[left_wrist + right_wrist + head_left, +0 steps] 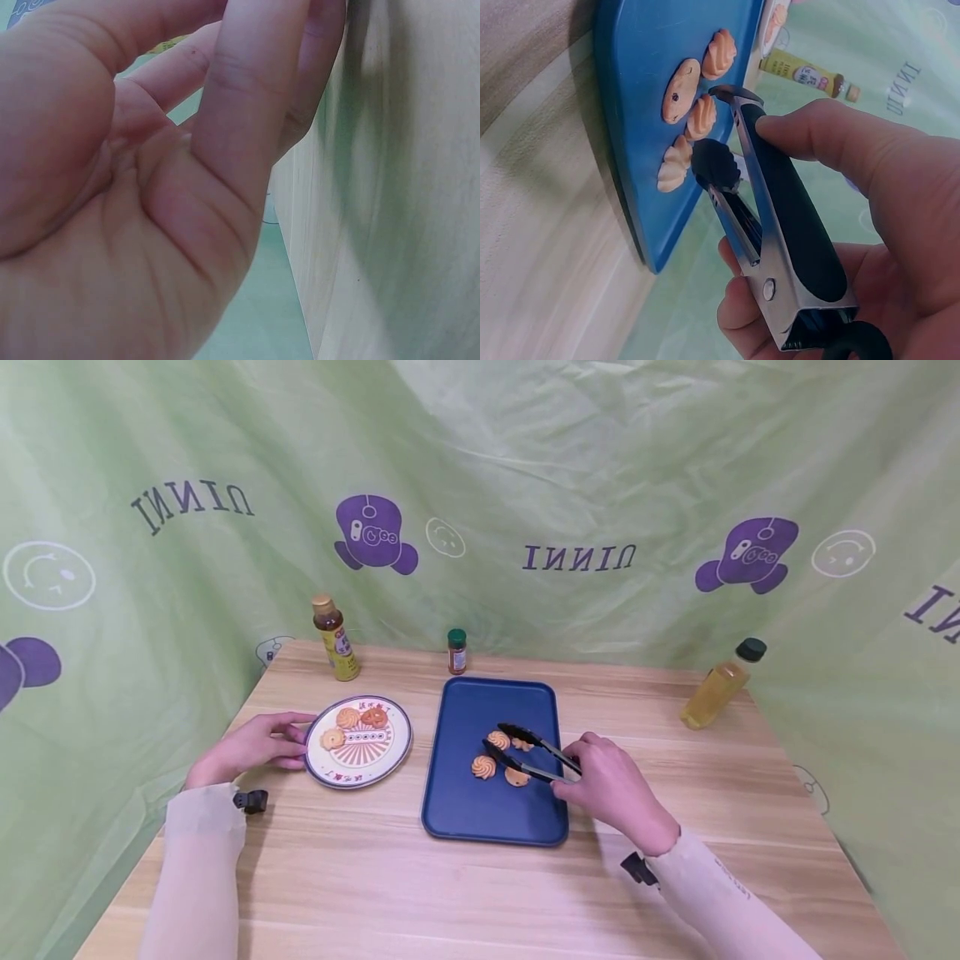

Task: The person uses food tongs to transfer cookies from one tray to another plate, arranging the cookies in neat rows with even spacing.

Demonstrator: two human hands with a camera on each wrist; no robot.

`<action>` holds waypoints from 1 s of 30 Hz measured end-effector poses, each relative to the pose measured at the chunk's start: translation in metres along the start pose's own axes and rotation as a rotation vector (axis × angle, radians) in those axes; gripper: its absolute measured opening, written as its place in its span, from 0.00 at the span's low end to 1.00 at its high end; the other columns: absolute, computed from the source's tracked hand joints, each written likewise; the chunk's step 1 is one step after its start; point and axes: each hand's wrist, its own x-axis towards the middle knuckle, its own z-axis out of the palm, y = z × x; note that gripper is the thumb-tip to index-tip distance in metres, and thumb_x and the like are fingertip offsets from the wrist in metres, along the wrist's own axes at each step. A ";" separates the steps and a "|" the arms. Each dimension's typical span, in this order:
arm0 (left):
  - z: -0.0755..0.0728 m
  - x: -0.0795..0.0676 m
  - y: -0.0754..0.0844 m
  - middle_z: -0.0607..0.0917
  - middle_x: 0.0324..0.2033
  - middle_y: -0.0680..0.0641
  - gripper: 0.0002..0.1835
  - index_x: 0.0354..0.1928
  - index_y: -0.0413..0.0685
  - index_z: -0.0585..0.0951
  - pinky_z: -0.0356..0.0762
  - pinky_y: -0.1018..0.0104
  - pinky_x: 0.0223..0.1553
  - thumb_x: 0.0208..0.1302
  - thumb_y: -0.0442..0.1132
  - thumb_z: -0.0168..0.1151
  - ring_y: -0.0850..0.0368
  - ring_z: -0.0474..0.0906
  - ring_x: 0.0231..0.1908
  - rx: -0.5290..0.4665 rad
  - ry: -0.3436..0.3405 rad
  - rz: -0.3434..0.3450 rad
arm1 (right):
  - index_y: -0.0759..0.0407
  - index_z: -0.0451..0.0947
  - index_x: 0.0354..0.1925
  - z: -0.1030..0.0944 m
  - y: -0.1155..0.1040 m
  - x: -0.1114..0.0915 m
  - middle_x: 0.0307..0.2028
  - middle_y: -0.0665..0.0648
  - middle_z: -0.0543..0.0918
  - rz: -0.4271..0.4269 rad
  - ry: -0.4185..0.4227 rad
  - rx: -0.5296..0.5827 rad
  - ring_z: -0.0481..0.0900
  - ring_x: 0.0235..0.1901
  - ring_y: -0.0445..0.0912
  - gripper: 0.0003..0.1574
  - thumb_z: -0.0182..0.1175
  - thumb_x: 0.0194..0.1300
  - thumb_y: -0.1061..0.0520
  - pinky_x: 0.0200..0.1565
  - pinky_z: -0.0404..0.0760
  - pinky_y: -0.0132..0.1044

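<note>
My right hand (pixel 617 787) grips black-and-silver tongs (pixel 791 202), the thumb pressed along one dark handle. The tong tips are apart, low over several cookies on the blue tray (pixel 480 818). Between the tips in the head view lies a swirled cookie (pixel 498 741); another swirled cookie (pixel 483 767) sits just in front. A round cookie with dark dots (pixel 681 91) lies near them. My left hand (pixel 251 745) touches the left rim of a patterned white plate (pixel 358 772) with relaxed fingers. On that plate are three cookies, one of them a darker cookie (pixel 374 717).
A sauce bottle (pixel 337 643) stands at the back left, behind the plate. Past the tray's far edge is a small green-capped spice jar (pixel 457 653). A bottle of yellow liquid (pixel 718 692) stands at the back right. Green printed cloth (pixel 480 602) hangs behind the wooden table (pixel 360 877).
</note>
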 end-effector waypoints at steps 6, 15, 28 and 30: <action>0.000 0.000 -0.001 0.77 0.59 0.31 0.38 0.85 0.28 0.60 0.98 0.63 0.50 0.80 0.26 0.63 0.61 0.90 0.43 0.005 0.008 0.001 | 0.66 0.91 0.47 -0.002 0.000 0.002 0.36 0.56 0.83 0.000 -0.007 -0.003 0.75 0.31 0.47 0.23 0.80 0.60 0.51 0.32 0.77 0.37; 0.002 -0.001 -0.002 0.79 0.58 0.32 0.39 0.85 0.27 0.60 0.98 0.63 0.52 0.79 0.26 0.65 0.62 0.90 0.43 -0.048 0.003 0.006 | 0.65 0.92 0.47 -0.004 -0.003 0.005 0.34 0.55 0.82 0.004 -0.016 0.012 0.74 0.29 0.47 0.21 0.79 0.60 0.52 0.29 0.74 0.35; 0.001 -0.001 0.001 0.78 0.58 0.32 0.39 0.85 0.28 0.60 0.98 0.63 0.51 0.79 0.27 0.65 0.61 0.90 0.44 -0.014 0.001 0.002 | 0.64 0.92 0.46 -0.006 -0.010 0.008 0.35 0.55 0.82 -0.027 0.000 0.026 0.75 0.29 0.46 0.19 0.79 0.61 0.53 0.30 0.76 0.35; 0.001 -0.001 0.001 0.78 0.59 0.31 0.39 0.85 0.28 0.60 0.98 0.63 0.51 0.79 0.26 0.64 0.61 0.90 0.43 -0.016 0.001 0.000 | 0.64 0.92 0.47 -0.006 -0.014 0.011 0.35 0.55 0.83 -0.033 0.000 0.030 0.75 0.30 0.46 0.20 0.79 0.61 0.53 0.30 0.77 0.35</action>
